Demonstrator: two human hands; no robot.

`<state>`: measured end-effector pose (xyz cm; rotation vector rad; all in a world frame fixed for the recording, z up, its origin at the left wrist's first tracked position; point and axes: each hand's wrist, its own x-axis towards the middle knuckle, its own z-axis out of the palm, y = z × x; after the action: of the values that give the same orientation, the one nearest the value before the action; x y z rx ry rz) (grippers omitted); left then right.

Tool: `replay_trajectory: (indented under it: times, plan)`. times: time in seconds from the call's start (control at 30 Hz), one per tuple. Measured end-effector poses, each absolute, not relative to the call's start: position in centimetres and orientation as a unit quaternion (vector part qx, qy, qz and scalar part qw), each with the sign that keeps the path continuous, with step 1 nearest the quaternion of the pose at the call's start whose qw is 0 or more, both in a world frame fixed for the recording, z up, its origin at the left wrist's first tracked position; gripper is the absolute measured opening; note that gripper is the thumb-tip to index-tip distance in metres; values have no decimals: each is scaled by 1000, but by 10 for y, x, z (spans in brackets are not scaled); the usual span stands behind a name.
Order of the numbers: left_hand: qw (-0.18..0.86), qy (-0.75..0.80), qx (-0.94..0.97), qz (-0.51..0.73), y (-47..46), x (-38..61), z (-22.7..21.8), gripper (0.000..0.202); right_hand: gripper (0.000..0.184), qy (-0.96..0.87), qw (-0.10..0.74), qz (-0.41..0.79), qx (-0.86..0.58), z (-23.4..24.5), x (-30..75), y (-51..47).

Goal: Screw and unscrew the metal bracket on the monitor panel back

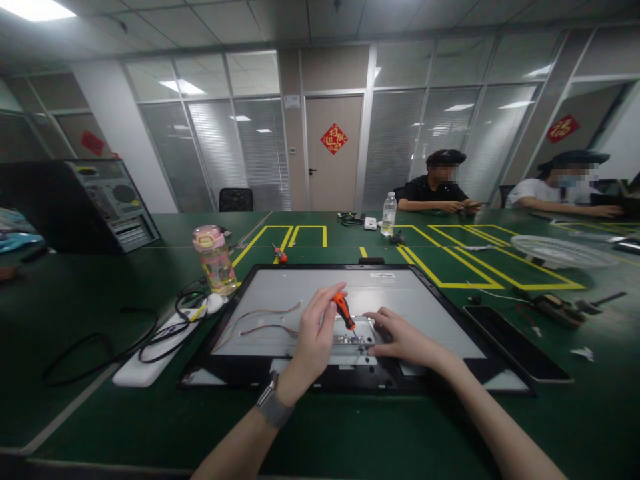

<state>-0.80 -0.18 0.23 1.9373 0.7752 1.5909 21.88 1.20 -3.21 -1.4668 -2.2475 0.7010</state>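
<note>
My left hand (316,330) is closed around an orange and black screwdriver (343,308). Its shaft slants down to a small circuit board (353,340) with connectors, set in a metal bracket (370,328). Around the right end of that bracket my right hand (403,339) is curled, index finger at the far edge and thumb at the near one. Both lie on the grey back of a flat display panel (430,313) with a black frame. Thin wires (267,328) run across the panel from the left towards the board. My left palm and fingers partly hide the board.
Left of the panel are a pink-lidded bottle (215,260), a white power strip (150,353) with black cables, and a computer case (85,207). A black phone-like slab (515,341) lies right. A red-handled tool (281,255) and water bottle (389,215) stand beyond; two people sit across.
</note>
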Motion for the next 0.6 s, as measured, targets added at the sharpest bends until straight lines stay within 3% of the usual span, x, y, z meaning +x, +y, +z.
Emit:
replay_trajectory:
  times: [0.17, 0.37, 0.6]
  plan:
    - [219, 294, 718, 592, -2, -8, 2, 24, 66, -795, 185, 250, -520, -32, 219, 11]
    - [240, 280, 712, 598, -3, -8, 1, 34, 65, -796, 185, 249, -520, -32, 219, 12]
    - [204, 300, 707, 607, 1, -10, 4, 23, 63, -798, 184, 245, -518, -31, 219, 12]
